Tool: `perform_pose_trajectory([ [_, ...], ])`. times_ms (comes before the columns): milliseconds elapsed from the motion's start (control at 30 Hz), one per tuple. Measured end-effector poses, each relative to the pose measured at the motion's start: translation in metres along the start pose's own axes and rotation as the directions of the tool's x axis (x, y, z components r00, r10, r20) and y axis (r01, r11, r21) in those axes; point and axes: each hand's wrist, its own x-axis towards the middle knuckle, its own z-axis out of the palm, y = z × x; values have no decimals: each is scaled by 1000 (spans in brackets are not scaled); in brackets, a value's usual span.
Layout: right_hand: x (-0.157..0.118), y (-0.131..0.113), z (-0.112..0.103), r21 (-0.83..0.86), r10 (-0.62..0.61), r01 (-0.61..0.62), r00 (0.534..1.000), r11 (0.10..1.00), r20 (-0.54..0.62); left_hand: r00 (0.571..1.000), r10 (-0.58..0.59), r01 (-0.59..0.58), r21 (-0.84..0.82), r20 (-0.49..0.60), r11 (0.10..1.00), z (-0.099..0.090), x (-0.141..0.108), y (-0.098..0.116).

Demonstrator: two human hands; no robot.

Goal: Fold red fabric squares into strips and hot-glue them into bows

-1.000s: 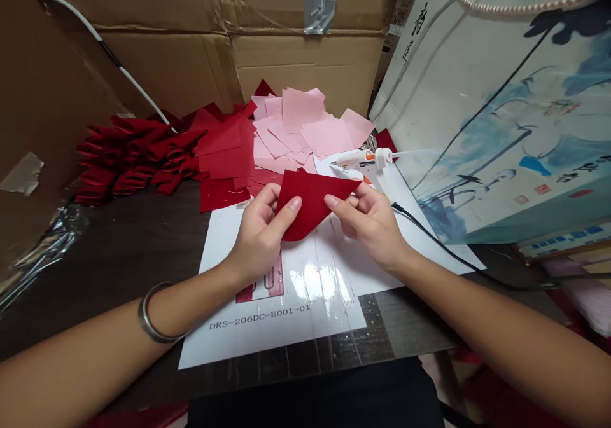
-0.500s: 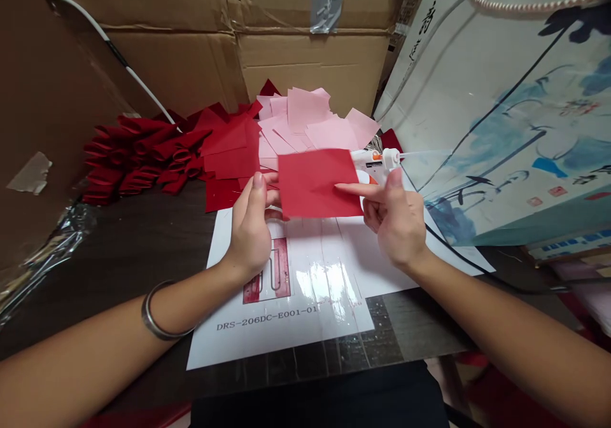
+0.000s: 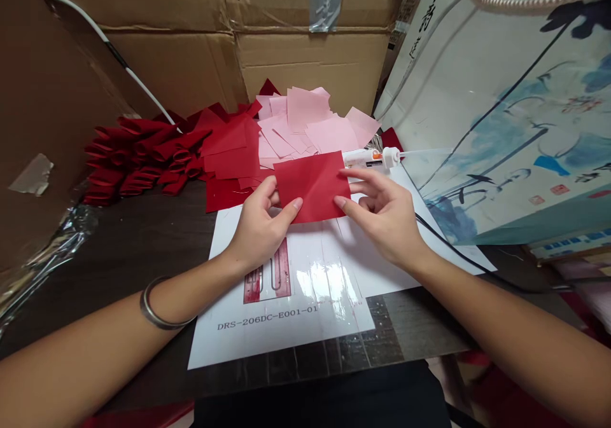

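Observation:
A thin red sheet point(image 3: 312, 186), cloth or paper, is held up over the white printed paper point(image 3: 286, 345). At its left edge my left hand point(image 3: 260, 224) grips it, thumb on the front and fingers behind. My right hand point(image 3: 384, 215) has its thumb and index fingertip at the right edge, with the other fingers partly curled behind. Just past the right hand lies a white glue gun point(image 3: 370, 156) with a clear glue stick in its back end. Flat red sheets point(image 3: 226, 151) and pink sheets point(image 3: 308, 110) are heaped behind the held one.
Folded red pieces point(image 3: 138, 154) are bunched at the left rear. Cardboard point(image 3: 310, 65) walls the back and left. A painted white bag point(image 3: 501, 129) stands at the right, and a black cord point(image 3: 458, 250) crosses the dark table point(image 3: 157, 237).
My right hand has gone from pointing a finger across the sheet to taking its right edge. My left thumb has moved onto the sheet's front, which is slightly tilted now.

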Motion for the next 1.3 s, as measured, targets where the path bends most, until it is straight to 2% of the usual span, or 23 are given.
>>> perform_pose_trajectory([
  [100,6,0,-2,204,158,-160,987,966,28,999,32,-32,18,21,999,0,-1,0],
  [167,9,1,-4,262,223,-229,973,937,54,999,38,-38,-14,-8,999,1,-2,1],
  [300,9,1,-6,253,218,-245,967,936,128,998,0,-9,-129,-69,992,2,-1,1],
  [500,5,-1,-2,303,203,-257,959,918,199,982,43,-70,-141,-182,988,1,0,-1],
  [633,4,-2,-2,337,199,-261,958,905,206,993,13,-33,-174,-118,984,1,-1,1],
  [800,3,-3,-5,241,190,-257,944,936,269,998,0,-7,-119,-58,993,-1,0,3],
  [967,3,-3,-4,214,195,-254,945,943,261,999,-35,33,-202,-10,979,1,0,1],
  [1133,1,-1,0,182,217,-306,895,934,390,995,-59,73,-181,84,981,2,-2,1],
  [1200,1,0,0,83,196,-237,920,968,340,992,-62,74,-97,112,993,1,-1,0],
  [1300,5,0,-7,-238,92,-75,994,968,60,996,-29,15,179,80,984,-3,2,-3],
])
